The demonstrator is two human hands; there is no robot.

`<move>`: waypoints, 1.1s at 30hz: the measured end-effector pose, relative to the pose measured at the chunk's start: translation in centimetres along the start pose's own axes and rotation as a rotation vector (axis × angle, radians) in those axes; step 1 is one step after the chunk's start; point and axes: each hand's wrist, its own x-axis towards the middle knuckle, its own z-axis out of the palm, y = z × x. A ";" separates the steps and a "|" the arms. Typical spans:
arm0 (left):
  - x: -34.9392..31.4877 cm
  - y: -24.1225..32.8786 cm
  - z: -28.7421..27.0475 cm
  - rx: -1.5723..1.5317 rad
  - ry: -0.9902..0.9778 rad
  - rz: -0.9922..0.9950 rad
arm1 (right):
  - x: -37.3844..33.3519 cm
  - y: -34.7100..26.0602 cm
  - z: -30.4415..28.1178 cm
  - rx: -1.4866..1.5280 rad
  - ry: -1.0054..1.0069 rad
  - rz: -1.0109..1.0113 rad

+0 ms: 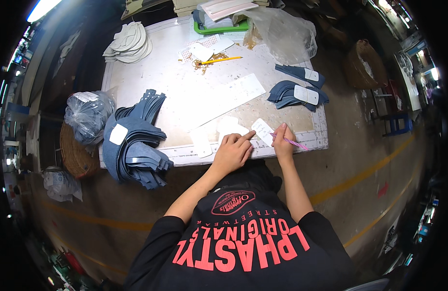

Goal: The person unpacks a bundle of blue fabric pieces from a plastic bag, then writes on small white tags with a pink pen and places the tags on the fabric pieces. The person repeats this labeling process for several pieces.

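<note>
With my right hand (283, 140) I grip a pink-and-white striped pen (297, 143), its tip on a small white tag (263, 130) with handwriting on it. My left hand (232, 153) lies on the table, its fingers stretched out and the index fingertip at the tag's left edge. Beside that hand are more white tags (201, 141) near the table's front edge. Stacks of cut blue fabric pieces (134, 133) lie at the left, a white tag (118, 134) on top. Two smaller blue fabric bundles (285, 97) sit at the right, each bearing a white tag (306, 94).
A long white card (229, 101) crosses the table (170, 58). Behind it lie a yellow pencil (221, 60), rubber bands (203, 68), white pieces (128, 42), a green tray (221, 29) and a plastic bag (287, 36). Wicker baskets (78, 154) stand on both sides.
</note>
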 end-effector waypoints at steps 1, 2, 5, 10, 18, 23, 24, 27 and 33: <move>0.0 0.0 0.0 0.008 0.018 -0.006 | -0.2 -0.5 0.3 0.037 -0.018 0.049; 0.0 0.0 0.1 0.015 0.035 -0.011 | -0.4 -0.9 0.6 0.078 -0.036 0.084; 0.0 0.1 0.3 0.005 0.066 -0.029 | -0.7 -1.8 1.4 0.190 -0.049 0.059; 0.0 0.1 -0.1 -0.003 0.051 -0.008 | -0.3 -1.5 1.4 0.332 -0.014 0.150; 0.3 0.3 -0.1 -0.003 0.059 -0.033 | -0.1 -1.2 0.9 0.029 -0.069 -0.102; 0.3 0.3 -0.1 0.000 0.052 -0.040 | 0.2 -1.2 1.2 -0.054 -0.077 -0.148; 0.3 0.2 -0.1 -0.007 0.057 -0.037 | 0.2 -1.2 1.2 -0.055 -0.077 -0.153; 0.3 0.2 -0.1 -0.002 0.058 -0.037 | 0.2 -1.3 1.0 -0.047 -0.093 -0.147; 0.3 0.3 -0.3 -0.011 0.056 -0.040 | 0.2 -1.3 1.0 -0.072 -0.093 -0.165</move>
